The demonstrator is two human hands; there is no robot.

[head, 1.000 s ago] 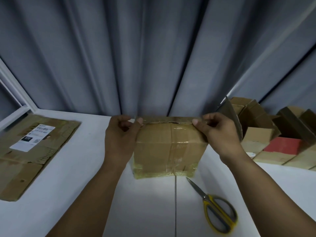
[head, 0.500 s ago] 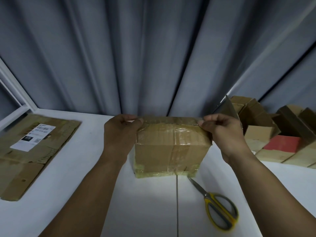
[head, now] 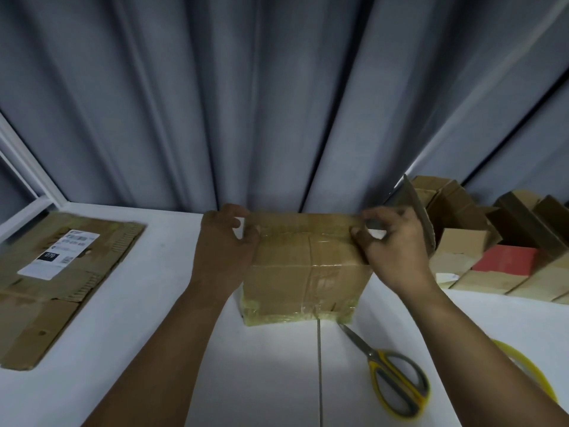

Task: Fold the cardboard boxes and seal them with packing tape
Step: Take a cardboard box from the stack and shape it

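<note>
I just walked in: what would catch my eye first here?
A taped cardboard box sits in the middle, the left hand and right hand holding its top corners. Yellow-handled scissors lie near its front right corner; a flattened cardboard sheet with a white label lies at the far left.

Both hands, left [head: 224, 251] and right [head: 391, 248], pinch a tape strip [head: 303, 217] stretched over the taped box [head: 304, 272]; scissors [head: 391, 369] lie nearby.

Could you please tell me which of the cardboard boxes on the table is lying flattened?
The flattened cardboard at far left, bearing a white label; the taped box and the right-hand pile stand folded.
</note>
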